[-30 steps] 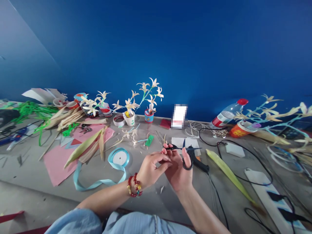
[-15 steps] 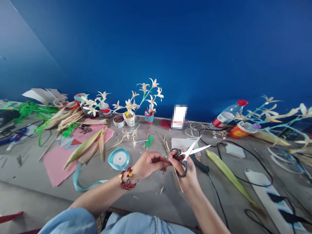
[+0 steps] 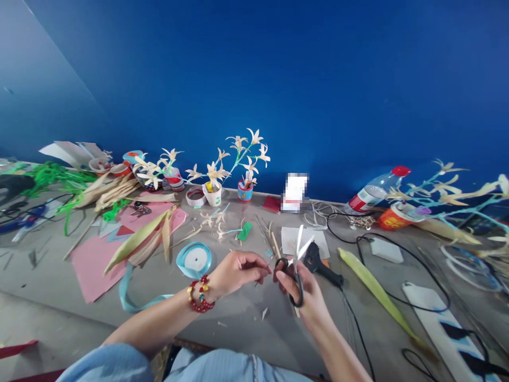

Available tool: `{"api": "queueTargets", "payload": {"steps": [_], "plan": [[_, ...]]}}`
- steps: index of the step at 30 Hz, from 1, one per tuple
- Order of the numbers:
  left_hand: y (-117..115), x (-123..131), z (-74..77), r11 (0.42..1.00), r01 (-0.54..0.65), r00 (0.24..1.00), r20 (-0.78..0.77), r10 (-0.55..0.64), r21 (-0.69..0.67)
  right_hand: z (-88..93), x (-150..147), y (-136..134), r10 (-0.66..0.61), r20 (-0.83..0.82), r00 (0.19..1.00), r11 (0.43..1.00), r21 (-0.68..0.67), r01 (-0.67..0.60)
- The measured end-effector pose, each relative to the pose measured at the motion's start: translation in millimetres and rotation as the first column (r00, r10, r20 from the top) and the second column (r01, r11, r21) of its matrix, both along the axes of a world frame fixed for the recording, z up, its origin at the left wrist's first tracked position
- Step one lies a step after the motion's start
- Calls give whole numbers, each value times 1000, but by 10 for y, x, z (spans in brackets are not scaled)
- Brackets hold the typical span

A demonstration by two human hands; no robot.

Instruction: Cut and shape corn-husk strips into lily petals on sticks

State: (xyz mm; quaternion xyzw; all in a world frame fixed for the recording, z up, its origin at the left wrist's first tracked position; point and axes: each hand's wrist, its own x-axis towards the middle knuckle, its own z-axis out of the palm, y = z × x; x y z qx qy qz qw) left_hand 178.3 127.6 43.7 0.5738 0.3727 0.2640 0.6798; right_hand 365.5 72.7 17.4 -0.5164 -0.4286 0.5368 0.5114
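Observation:
My right hand (image 3: 306, 297) grips black-handled scissors (image 3: 298, 254), fingers through the loops, with the blades pointing up and slightly apart. Just left of it, my left hand (image 3: 242, 273) is closed in a pinch. A thin dark wire-like piece (image 3: 256, 284) pokes out under its fingertips; the rest is hidden. A small gap separates the fingers of the two hands. Right behind the scissors lies a black glue gun (image 3: 323, 268), partly over a white sheet (image 3: 288, 241). Thin sticks (image 3: 274, 241) rest on the table beyond my fingers.
A blue ribbon roll (image 3: 193, 260) lies left of my hands, near pink paper (image 3: 93, 270) and corn husks (image 3: 137, 244). Pale husk flowers in cups (image 3: 245, 192) line the wall. On the right are a bottle (image 3: 374, 191), a green husk (image 3: 374, 292), black cable and a power strip (image 3: 433, 323).
My hands have drawn a little apart. The scissors have turned from pointing right to pointing up, with blades nearer together, and more of the glue gun shows.

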Motion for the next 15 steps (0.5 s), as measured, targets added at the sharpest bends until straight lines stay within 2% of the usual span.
{"api": "queueTargets", "payload": {"steps": [6,15], "plan": [[25,-112,38,999,28,999,-33,-27,26,-47,30,-222,256,44,966,954,-175,-244],[46,-175,-61,988,155,987,-39,-154,7,56,-50,-169,346,106,932,923,-214,-318]]}}
